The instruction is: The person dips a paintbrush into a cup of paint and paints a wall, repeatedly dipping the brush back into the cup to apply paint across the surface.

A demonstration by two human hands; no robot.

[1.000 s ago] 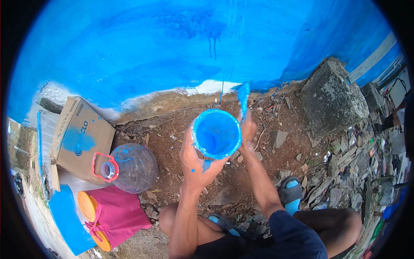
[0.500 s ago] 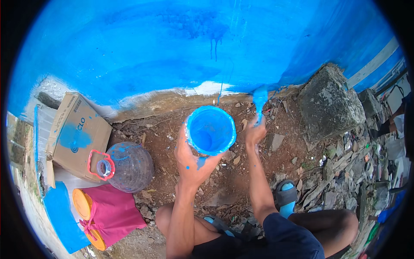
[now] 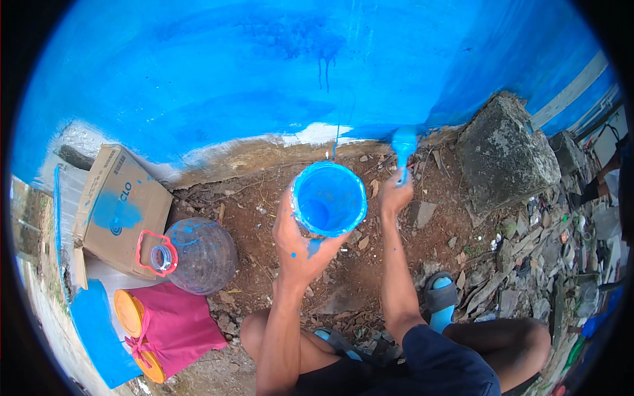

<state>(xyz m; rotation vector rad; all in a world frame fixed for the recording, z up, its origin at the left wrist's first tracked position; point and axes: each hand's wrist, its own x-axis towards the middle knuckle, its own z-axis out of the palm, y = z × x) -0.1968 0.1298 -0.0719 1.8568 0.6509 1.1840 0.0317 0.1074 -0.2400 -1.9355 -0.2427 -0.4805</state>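
My left hand [image 3: 297, 247] is wrapped round a paint pot [image 3: 353, 224] with blue paint inside it and smeared over its rim. Blue spots mark the skin of that hand. In my right hand [image 3: 396, 195] I grip the handle of a paintbrush [image 3: 404, 142] whose head is covered in blue. The brush head is at the foot of the blue wall [image 3: 264, 72], to the right of the pot. Whether its bristles touch the wall I cannot tell. Bare white and brown patches show along the wall's lower edge, and dark drips run down above.
At left stand a paint-splashed cardboard box [image 3: 125, 204], a clear plastic jug [image 3: 205, 254] with a red handle, and a pink cloth bundle [image 3: 181, 323] beside orange lids [image 3: 129, 313]. A stone block [image 3: 505, 158] sits against the wall at right. Rubble [image 3: 502, 284] covers the right side.
The brush has tilted more upright and shifted slightly right, and my right hand has moved a little right with it. The pot has shifted very slightly right in my left hand.
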